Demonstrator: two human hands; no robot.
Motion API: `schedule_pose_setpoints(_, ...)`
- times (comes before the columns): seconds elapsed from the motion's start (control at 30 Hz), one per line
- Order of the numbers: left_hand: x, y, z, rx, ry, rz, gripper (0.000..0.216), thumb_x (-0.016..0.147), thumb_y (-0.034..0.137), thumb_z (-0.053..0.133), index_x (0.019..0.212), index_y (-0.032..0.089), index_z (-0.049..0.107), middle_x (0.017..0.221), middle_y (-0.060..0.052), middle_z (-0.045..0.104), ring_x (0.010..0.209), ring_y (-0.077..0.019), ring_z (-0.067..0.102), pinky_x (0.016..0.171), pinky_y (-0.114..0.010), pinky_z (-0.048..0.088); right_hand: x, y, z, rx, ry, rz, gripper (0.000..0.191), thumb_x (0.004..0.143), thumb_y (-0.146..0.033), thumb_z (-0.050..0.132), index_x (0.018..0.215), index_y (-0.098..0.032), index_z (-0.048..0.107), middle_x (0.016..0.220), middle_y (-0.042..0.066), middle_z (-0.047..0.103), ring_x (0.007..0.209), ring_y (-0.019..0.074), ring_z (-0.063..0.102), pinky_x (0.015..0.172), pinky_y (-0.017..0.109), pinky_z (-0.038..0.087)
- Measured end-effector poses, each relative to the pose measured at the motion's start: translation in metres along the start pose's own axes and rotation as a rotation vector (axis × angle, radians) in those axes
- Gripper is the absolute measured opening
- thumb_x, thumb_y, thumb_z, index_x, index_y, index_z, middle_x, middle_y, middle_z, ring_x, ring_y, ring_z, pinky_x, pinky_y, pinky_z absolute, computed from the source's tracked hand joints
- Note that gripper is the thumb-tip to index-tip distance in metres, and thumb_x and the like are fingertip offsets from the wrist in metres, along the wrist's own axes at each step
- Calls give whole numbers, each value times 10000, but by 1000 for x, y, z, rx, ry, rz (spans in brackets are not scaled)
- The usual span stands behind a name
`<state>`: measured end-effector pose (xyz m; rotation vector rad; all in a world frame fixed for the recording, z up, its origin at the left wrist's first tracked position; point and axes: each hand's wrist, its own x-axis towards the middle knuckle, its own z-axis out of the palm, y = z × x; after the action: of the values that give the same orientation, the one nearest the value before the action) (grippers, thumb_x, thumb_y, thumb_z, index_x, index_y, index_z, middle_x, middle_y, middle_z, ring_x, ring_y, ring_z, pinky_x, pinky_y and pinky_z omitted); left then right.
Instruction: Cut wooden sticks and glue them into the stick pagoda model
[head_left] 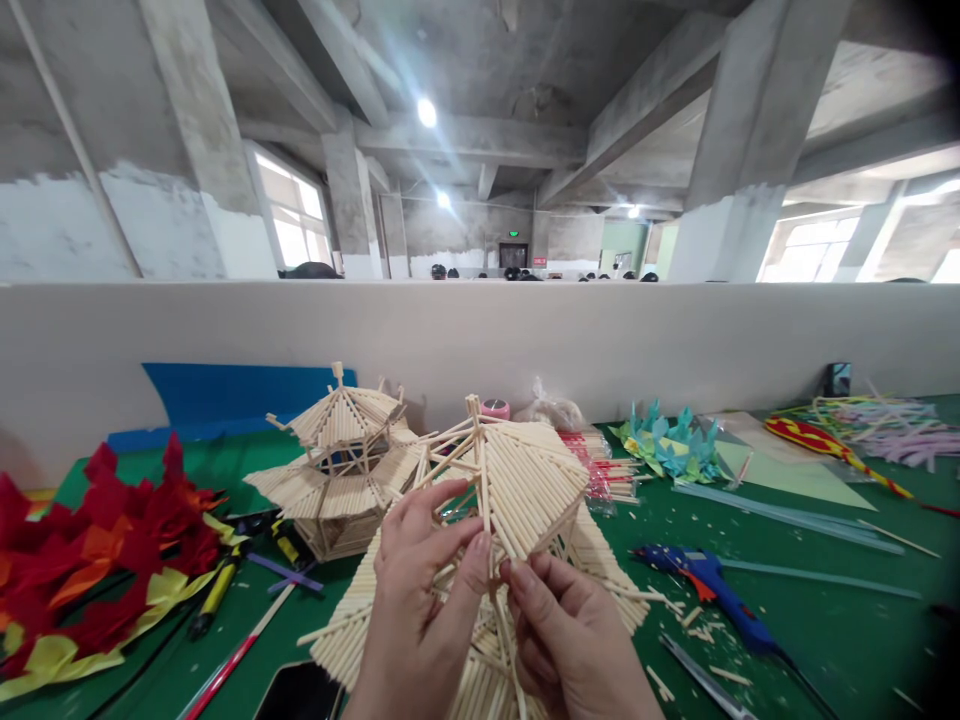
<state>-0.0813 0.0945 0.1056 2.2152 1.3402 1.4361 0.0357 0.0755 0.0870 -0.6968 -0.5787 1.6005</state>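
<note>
A pavilion model (536, 475) built of thin pale wooden sticks stands in front of me, its upper roof partly covered and its left side showing open ribs. My left hand (431, 580) has thumb and fingers closed on the roof's left ribs. With thumb and forefinger pinched together, my right hand (566, 625) grips the end of a wooden stick (504, 570) at the roof's front lower corner; most of that stick is hidden by the fingers. Behind to the left is a second stick pavilion (349, 425), its roofs covered. My hands hide much of the near model's lower tier.
Right lie a blue glue gun (712, 590), scissors (701, 675), glue sticks (795, 515) and stick scraps. Red fabric pieces (135, 540), a yellow-handled cutter (217, 595) and a phone (300, 690) are left. Bagged sticks (600, 470) sit behind, before a white partition (480, 330).
</note>
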Motion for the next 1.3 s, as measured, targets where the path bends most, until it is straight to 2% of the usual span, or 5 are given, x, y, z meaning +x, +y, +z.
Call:
schedule_pose_setpoints(0.2,-1,-1,-1,62,65,83,152,814,194,482,908,231,597,1141,-61,479,1095,-237,421,879,-474,366,-3,1,-5,-16,-62,-12,331,566,-393,759,620,-150,541,395,-112,393,279,-34,215,320,134,120)
schedule_pose_setpoints(0.37,-2,5,-7,301,239,381,230,721,127,542,947,131,587,1130,-149,493,1071,-304,423,857,-509,344,-3,1,-6,-161,53,-161,324,546,-404,763,621,-158,567,452,-81,437,361,7,252,347,158,123)
schedule_pose_setpoints(0.53,-3,4,-7,363,292,559,229,673,132,589,893,162,645,1063,-140,565,998,-337,464,791,-537,329,0,-2,-4,-264,109,-227,360,535,-440,754,570,-149,545,471,-71,433,422,21,287,391,145,192)
schedule_pose_setpoints(1.07,0,-3,-4,507,244,607,313,633,136,571,932,226,582,1127,-97,496,1011,-315,437,799,-523,300,4,5,-4,-278,124,-314,331,573,-433,719,557,-168,522,494,-62,429,463,66,327,455,193,275)
schedule_pose_setpoints(1.3,2,1,-10,424,182,515,293,691,123,548,979,178,550,1095,-119,496,1022,-308,432,813,-520,338,7,12,-8,-266,117,-342,311,599,-424,706,566,-171,529,500,-61,433,472,65,349,466,184,276)
